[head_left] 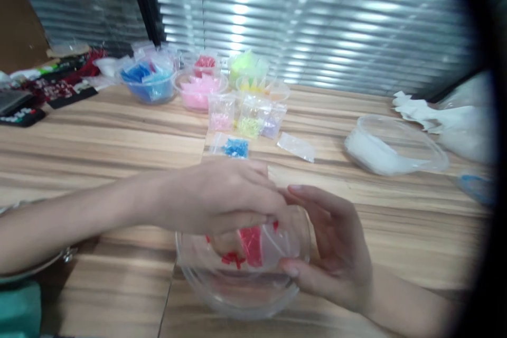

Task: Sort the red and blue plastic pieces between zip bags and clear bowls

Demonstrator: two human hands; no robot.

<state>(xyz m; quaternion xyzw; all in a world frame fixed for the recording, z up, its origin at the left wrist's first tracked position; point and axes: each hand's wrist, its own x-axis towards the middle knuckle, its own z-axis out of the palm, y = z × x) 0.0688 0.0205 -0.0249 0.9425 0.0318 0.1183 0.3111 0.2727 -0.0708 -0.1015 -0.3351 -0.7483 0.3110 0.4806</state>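
Note:
A clear round bowl (241,309) stands on the table in front of me, with loose red pieces (233,260) inside. A small clear plastic bag (252,248) with red contents lies over the bowl, partly covered by my hands. My left hand (233,198) reaches across the bowl from the left, thumb and fingers closed in a pinch beside a tiny red piece (275,225). Curved round the bag's right end at the bowl's rim is my right hand (336,248), thumb below and fingers above; its exact grip is blurred.
Small bags of blue beads (236,148), pink beads (221,120) and green beads (250,125) lie ahead. Behind them stand tubs, one with blue packets (148,87), one with pink packets (200,90). A clear container (380,153) with white bags is at right.

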